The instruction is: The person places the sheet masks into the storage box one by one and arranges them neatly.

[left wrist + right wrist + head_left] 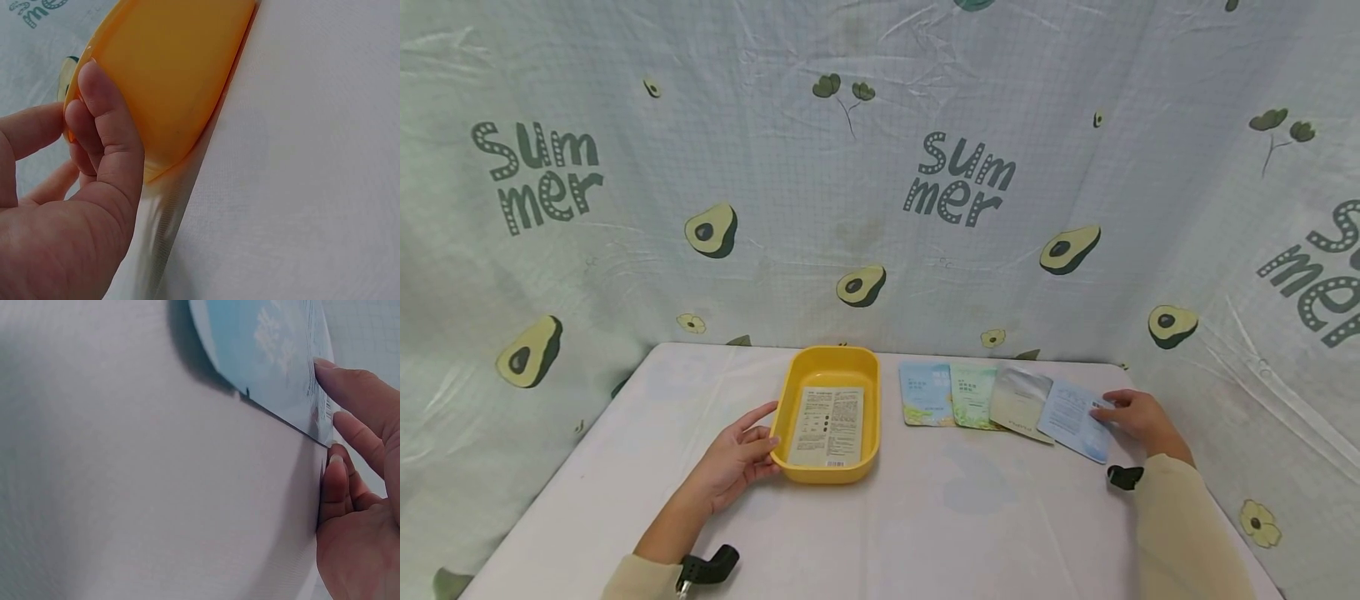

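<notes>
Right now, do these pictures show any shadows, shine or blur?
Head view: bright, fairly even light, with a pale sheen on the silver packet; left wrist view: dimmer, with a glint on the rim of the yellow tray; right wrist view: a soft shadow beside the blue packet, whose pale lettering looks blurred.
</notes>
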{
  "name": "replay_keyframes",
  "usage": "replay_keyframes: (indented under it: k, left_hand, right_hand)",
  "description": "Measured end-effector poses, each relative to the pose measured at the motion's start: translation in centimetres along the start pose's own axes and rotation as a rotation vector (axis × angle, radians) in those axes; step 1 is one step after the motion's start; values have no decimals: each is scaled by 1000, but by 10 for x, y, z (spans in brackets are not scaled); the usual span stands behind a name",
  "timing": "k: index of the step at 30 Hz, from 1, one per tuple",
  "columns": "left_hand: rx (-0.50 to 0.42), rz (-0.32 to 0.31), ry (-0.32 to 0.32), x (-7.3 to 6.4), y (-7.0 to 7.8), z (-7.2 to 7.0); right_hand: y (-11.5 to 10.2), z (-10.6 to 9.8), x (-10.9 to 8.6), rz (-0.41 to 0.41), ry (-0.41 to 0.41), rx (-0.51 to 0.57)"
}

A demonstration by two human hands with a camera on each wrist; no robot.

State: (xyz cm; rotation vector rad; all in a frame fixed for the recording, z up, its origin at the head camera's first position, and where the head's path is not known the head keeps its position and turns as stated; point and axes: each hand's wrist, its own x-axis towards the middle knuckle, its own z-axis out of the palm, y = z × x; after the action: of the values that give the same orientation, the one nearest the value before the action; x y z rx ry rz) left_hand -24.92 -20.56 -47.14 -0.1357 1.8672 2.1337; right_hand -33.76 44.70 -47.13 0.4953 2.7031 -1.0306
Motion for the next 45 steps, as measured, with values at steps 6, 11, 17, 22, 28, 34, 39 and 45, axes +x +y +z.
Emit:
replay_keyframes:
  k: [6,11,17,22,28,34,39,45]
  left_hand:
    - [-10,5,-7,0,0,-1]
    - [-15,5,-11,0,0,-1]
    - [-15,4,-15,1,0,0]
    - [-11,4,-12,0,0,-1]
    - [-11,3,-6,0,0,-1]
    - [-5,3,-1,1,0,-1]
    - [-4,3,-2,1,0,0]
    - [-5,4,-14,0,0,-1]
  right_hand:
    - [-1,1,1,21,23,11]
    - [-1,3,1,33,40,12]
    - [-3,5,-1,23,66,7]
    - [-4,8,-3,9,64,28]
    - [-4,12,-1,-6,93,34]
    - [-4,17,1,-28,127,33]
    - [-2,21,2,-39,145,39]
    - [0,24,1,-75,156,17]
